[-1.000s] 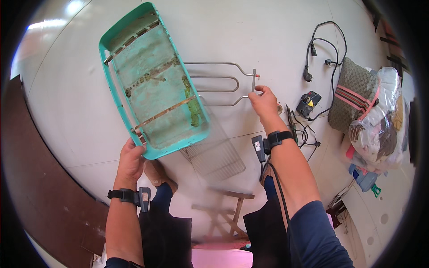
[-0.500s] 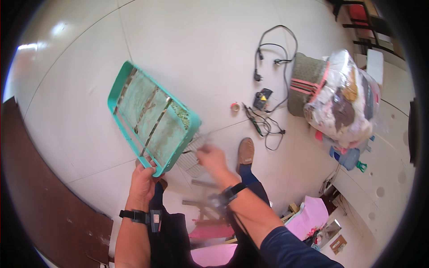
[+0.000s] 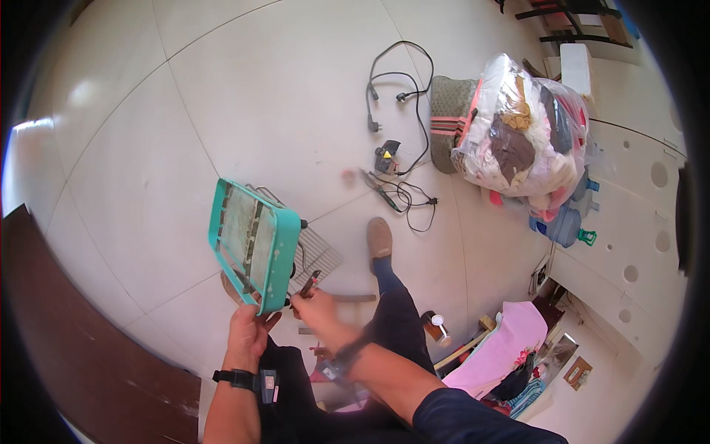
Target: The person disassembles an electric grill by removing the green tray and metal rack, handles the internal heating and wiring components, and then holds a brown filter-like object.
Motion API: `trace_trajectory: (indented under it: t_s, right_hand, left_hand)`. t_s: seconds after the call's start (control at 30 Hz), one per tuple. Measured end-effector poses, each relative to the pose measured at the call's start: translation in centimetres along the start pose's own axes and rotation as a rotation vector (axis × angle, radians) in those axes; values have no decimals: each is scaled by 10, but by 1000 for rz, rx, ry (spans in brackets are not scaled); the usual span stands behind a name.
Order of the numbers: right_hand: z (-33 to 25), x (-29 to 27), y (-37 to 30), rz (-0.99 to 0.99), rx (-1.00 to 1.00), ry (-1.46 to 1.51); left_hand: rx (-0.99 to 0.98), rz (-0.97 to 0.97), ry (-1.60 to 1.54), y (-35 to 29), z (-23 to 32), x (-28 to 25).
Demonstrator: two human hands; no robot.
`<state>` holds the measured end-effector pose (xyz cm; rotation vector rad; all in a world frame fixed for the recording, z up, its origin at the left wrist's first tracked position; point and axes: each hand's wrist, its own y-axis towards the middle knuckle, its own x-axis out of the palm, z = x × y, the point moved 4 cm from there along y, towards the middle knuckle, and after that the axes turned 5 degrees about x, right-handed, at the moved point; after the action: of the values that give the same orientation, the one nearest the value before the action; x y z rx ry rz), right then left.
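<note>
My left hand [image 3: 248, 333] grips the near corner of a turquoise rectangular casing [image 3: 281, 255], its fingers partly hidden beneath the rim. The casing is tilted up; stained panels and dark strips show inside it, and small black feet stick out of its right side. In my right hand [image 3: 318, 311], fingers closed, is a short dark tool [image 3: 308, 284], its kind unclear. That hand is just right of the casing's near corner. A metal wire grille [image 3: 319, 255] lies behind and to the right of the casing, partly covered by it.
On the floor ahead lie a looped black power cord [image 3: 403, 44], a dark box [image 3: 386, 157] and a corded, green-handled tool [image 3: 384, 194]. Further right are a stuffed clear plastic bag [image 3: 518, 140] and a blue water bottle [image 3: 562, 226]. Dark brown furniture [image 3: 89, 325] edges the left.
The casing has tilted so that its outer side faces me more. My right hand has moved down and left to its near corner, and the dark tool now shows clearly. The view has shifted.
</note>
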<state>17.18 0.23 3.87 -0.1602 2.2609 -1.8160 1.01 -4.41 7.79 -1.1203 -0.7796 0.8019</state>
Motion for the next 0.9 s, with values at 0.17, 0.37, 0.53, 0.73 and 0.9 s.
trace_trajectory:
  t_s: [0.17,0.37,0.53,0.73,0.9]
  right_hand:
    - [6,-9,-14,-29,85,40]
    - [11,-17,-20,-86,178,66]
    - [23,-18,-14,-140,211,102]
    - [4,-19,-27,-152,209,125]
    - [-15,-24,-33,-189,62,41]
  left_hand:
    - [-68,-9,-8,-9,-12,4]
    - [-58,-53,-67,-12,-22,17]
    - [-29,-30,-60,-16,-21,23]
    - [-28,-33,-66,-21,-19,14]
    - [-50,-15,-137,-37,-15,24]
